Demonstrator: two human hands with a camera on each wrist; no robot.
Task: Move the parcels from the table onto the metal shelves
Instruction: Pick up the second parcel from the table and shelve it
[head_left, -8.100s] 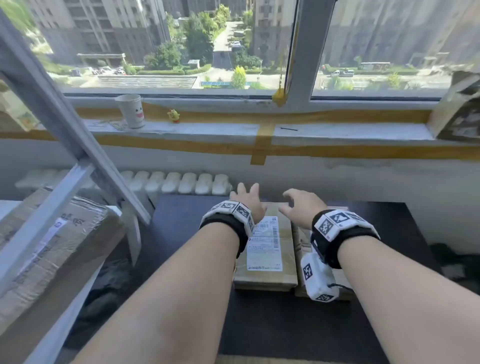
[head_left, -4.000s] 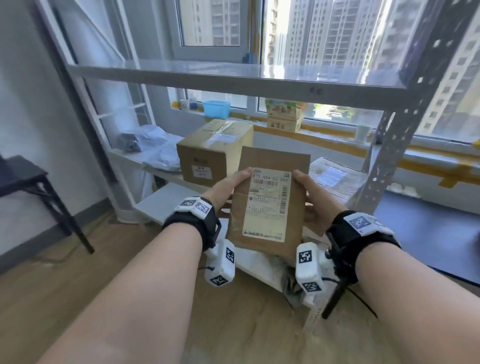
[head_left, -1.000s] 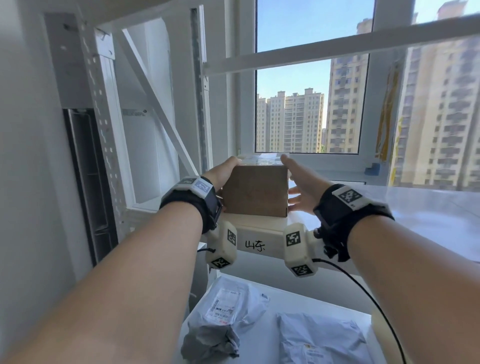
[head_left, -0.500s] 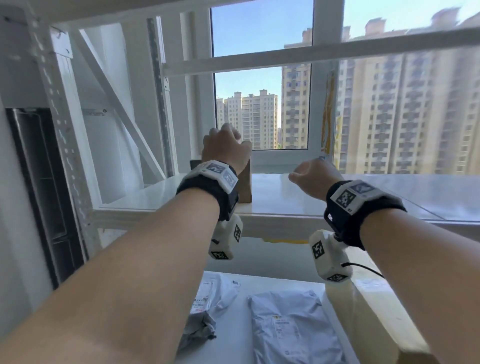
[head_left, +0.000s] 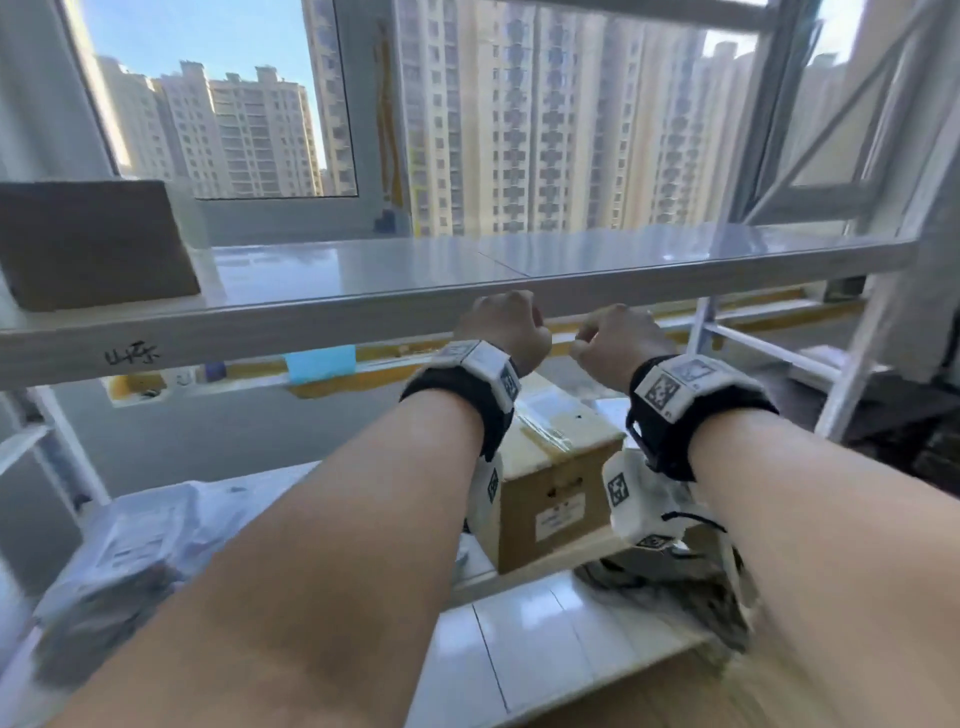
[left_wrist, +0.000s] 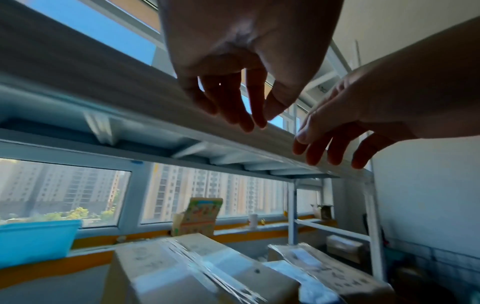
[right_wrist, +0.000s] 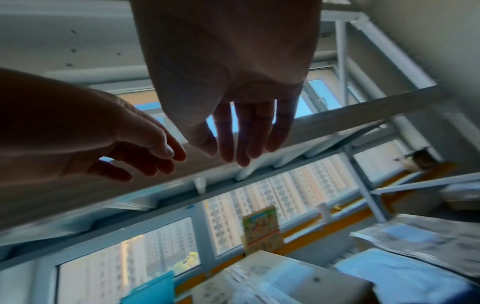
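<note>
Below the shelf edge (head_left: 363, 317), left hand (head_left: 506, 332) and right hand (head_left: 618, 343) hang loose, holding nothing. Far left sits the brown parcel (head_left: 96, 244). Best to turn toward the desk, unseen, palms ready for the next.

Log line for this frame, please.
brown parcel resting on top shelf | left hand empty, fingers loose | right hand empty, fingers loose | no grip
</note>
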